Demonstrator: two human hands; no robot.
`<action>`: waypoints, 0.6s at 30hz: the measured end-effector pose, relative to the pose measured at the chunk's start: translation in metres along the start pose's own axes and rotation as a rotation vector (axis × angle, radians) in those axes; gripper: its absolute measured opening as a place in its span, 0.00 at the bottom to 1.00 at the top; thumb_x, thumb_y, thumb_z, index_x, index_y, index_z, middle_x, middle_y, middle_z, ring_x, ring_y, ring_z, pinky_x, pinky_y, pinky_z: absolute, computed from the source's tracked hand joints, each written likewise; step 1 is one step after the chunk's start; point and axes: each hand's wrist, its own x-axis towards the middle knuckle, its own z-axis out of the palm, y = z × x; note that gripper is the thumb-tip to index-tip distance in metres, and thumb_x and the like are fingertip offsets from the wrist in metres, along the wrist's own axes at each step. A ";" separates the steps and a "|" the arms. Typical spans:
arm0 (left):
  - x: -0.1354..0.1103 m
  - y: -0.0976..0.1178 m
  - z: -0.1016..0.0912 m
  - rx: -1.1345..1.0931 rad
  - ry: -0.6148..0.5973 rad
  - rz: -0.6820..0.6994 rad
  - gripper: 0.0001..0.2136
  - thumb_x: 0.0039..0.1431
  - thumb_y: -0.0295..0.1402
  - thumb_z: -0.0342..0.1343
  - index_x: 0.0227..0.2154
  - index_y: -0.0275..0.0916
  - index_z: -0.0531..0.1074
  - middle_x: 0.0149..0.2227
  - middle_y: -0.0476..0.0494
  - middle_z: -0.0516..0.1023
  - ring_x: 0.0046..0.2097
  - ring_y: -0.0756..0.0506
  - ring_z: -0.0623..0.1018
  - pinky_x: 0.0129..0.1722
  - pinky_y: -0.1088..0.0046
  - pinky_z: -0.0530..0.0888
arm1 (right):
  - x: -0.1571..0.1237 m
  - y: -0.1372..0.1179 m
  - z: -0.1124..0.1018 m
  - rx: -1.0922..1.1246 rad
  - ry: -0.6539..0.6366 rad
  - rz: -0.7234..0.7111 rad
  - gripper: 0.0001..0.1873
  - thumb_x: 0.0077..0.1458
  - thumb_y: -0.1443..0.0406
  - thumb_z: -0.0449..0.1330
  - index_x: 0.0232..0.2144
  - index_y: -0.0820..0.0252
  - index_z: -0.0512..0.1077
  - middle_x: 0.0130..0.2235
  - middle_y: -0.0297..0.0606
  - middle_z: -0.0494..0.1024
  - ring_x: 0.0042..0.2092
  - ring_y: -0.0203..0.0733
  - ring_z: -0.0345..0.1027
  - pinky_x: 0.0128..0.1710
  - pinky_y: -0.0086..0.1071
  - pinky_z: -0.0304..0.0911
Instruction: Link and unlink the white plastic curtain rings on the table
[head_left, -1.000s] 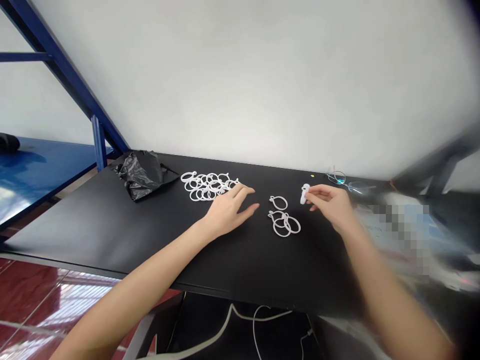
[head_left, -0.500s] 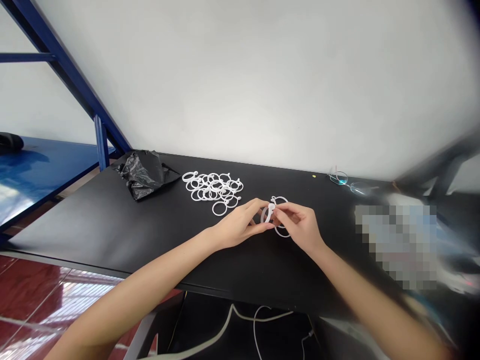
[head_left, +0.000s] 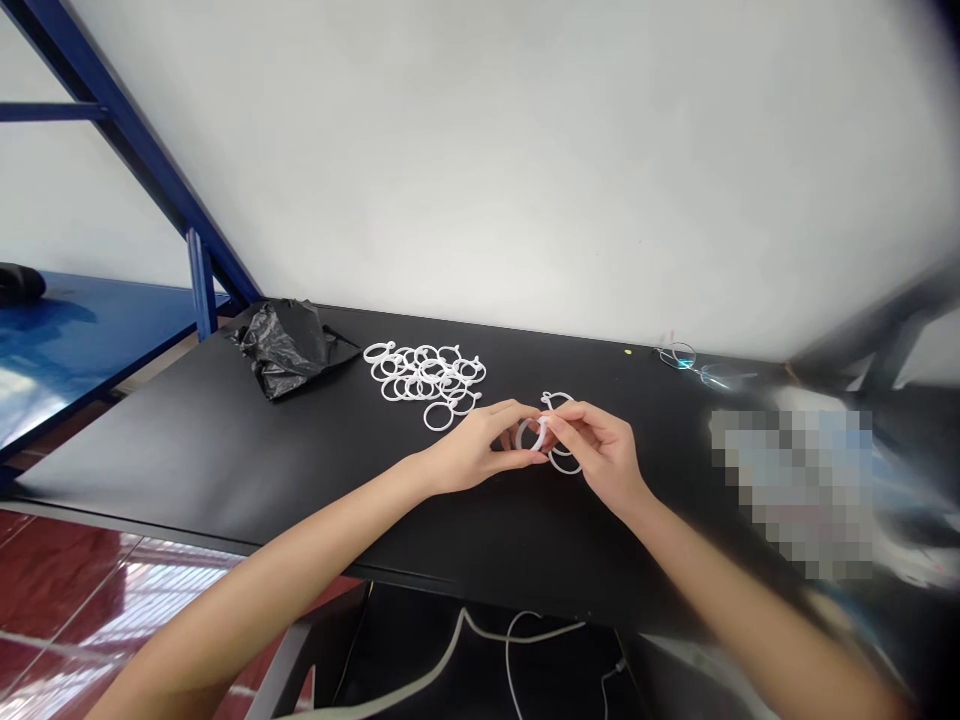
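My left hand (head_left: 480, 450) and my right hand (head_left: 600, 450) meet over the middle of the black table (head_left: 187, 440). Both pinch one white plastic ring (head_left: 531, 435) between their fingertips, just above the tabletop. A few more white rings (head_left: 561, 460) lie under and behind my right hand, partly hidden by it. A pile of several white rings (head_left: 424, 372) lies further back, left of my hands, with a single ring (head_left: 438, 416) at its near edge.
A crumpled black plastic bag (head_left: 289, 345) sits at the table's back left. A pair of glasses (head_left: 694, 362) lies at the back right by the white wall. Blue metal shelving (head_left: 90, 330) stands to the left. White cables (head_left: 480, 640) hang under the table.
My right hand carried a small white piece from the right toward the centre. My left hand left the pile with a ring, and both hands now hold it together.
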 end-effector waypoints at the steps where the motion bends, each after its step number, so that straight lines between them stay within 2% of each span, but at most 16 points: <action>1: 0.000 -0.001 0.000 -0.010 0.010 0.004 0.19 0.60 0.40 0.58 0.52 0.40 0.68 0.41 0.44 0.73 0.33 0.51 0.72 0.37 0.72 0.74 | 0.000 0.000 0.000 0.014 0.001 0.003 0.09 0.57 0.57 0.62 0.32 0.55 0.77 0.29 0.36 0.78 0.30 0.40 0.74 0.33 0.35 0.74; 5: 0.001 -0.003 0.000 -0.035 0.040 0.032 0.18 0.60 0.37 0.59 0.51 0.39 0.68 0.41 0.44 0.73 0.36 0.50 0.73 0.37 0.74 0.74 | 0.002 0.002 0.001 0.063 0.000 0.017 0.07 0.56 0.59 0.64 0.33 0.56 0.77 0.29 0.36 0.78 0.30 0.40 0.75 0.32 0.34 0.74; 13: 0.001 0.000 -0.004 -0.002 0.020 0.051 0.15 0.62 0.35 0.56 0.51 0.39 0.68 0.42 0.44 0.75 0.37 0.50 0.72 0.38 0.73 0.73 | 0.002 0.005 -0.001 0.047 -0.012 0.006 0.07 0.56 0.59 0.63 0.33 0.56 0.78 0.29 0.35 0.78 0.31 0.40 0.75 0.34 0.36 0.75; 18: 0.001 0.000 -0.006 0.105 0.062 0.034 0.16 0.59 0.41 0.59 0.47 0.40 0.70 0.39 0.45 0.75 0.34 0.50 0.72 0.36 0.72 0.73 | 0.003 0.003 -0.001 0.025 -0.016 0.050 0.10 0.55 0.56 0.64 0.34 0.54 0.78 0.32 0.37 0.81 0.32 0.42 0.76 0.33 0.37 0.75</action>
